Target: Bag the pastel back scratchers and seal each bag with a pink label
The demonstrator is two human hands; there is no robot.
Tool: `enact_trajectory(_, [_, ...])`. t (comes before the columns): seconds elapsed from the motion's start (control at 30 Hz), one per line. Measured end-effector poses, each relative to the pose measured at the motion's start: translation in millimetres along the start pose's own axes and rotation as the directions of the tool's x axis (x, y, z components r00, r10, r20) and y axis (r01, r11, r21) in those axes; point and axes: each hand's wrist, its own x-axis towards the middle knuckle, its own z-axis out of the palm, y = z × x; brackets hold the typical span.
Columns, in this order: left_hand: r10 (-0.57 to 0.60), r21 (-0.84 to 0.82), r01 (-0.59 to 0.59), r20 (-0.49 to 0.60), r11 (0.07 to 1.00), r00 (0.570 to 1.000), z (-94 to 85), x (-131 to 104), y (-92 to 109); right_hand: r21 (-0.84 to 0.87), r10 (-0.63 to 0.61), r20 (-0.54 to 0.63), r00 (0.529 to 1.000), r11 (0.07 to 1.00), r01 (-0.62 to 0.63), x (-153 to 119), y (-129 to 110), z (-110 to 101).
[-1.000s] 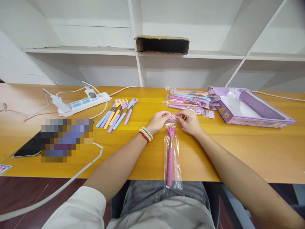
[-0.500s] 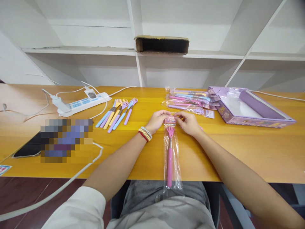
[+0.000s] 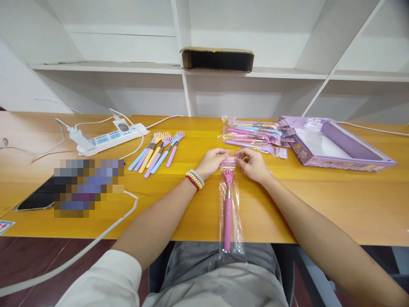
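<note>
A pink back scratcher lies in a clear plastic bag, its claw pointing away from me and its handle reaching past the table's front edge. At the bag's far end is a pink printed label. My left hand pinches the label end from the left, with beaded bracelets on the wrist. From the right, my right hand pinches the same end, its fingers bent. Left of my hands, several unwrapped scratchers in blue, purple and yellow lie side by side. Several bagged scratchers are piled behind my right hand.
An open purple box stands at the right. A white power strip with plugs and cables sits at the back left, near a dark flat object and a pixelated patch. White shelves behind hold a cardboard box.
</note>
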Motion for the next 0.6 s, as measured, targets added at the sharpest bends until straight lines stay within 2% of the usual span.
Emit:
enact_trajectory(0.17, [-0.011,0.012,0.011,0.003,1.0,1.0,0.2,-1.2,0.5,0.04,0.018,-0.015,1.0,0.999,-0.018,-1.4,-2.1,1.3])
enact_trajectory(0.33, [-0.008,-0.036,0.009,0.019,0.999,1.0,-0.3,-2.2,0.9,0.104,0.103,-0.058,0.993,0.99,-0.097,-1.8,-1.5,3.1])
enact_trajectory(0.47, [-0.001,-0.034,0.002,0.026,0.999,1.0,-1.0,-2.8,0.4,0.071,0.167,0.036,0.985,0.983,-0.169,-1.0,1.2,3.0])
enact_trajectory(0.6, [-0.007,-0.015,0.007,0.018,1.0,1.0,-1.5,-3.3,0.4,0.035,0.178,0.105,0.978,0.983,-0.182,-1.0,2.7,2.0])
